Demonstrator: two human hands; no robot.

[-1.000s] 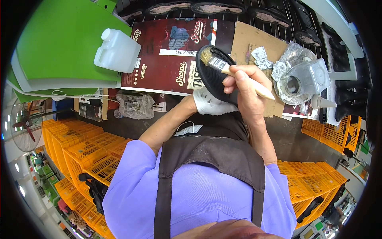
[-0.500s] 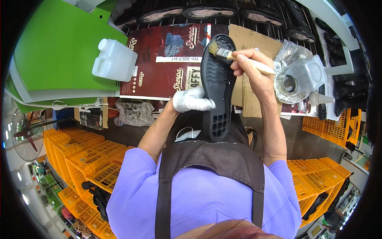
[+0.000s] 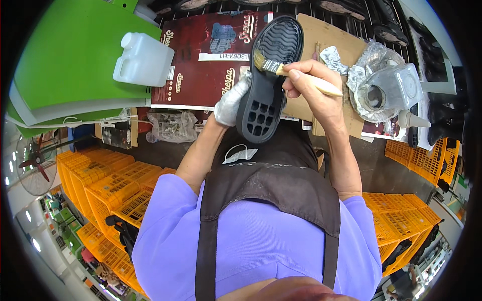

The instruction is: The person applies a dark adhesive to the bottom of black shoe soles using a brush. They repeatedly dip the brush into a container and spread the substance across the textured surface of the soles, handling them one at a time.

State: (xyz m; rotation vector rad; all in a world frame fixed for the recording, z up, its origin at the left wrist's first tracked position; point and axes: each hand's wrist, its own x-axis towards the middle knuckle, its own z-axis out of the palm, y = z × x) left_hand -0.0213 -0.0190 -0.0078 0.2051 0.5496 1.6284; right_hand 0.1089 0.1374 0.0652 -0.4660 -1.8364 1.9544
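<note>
A black rubber shoe sole is held upright in front of me, its hollowed inner side facing me. My left hand, in a white glove, grips it from the left near the heel. My right hand holds a small wooden-handled brush. Its bristles rest on the sole's upper middle part.
A dark red flattened carton and brown cardboard cover the bench. A white plastic jug stands on a green surface at left. A foil-wrapped clear jar sits at right. Orange crates are stacked below on both sides.
The sole has turned from edge-on to lengthwise and risen, and the brush has moved onto its inner face. The view has shifted slightly lower.
</note>
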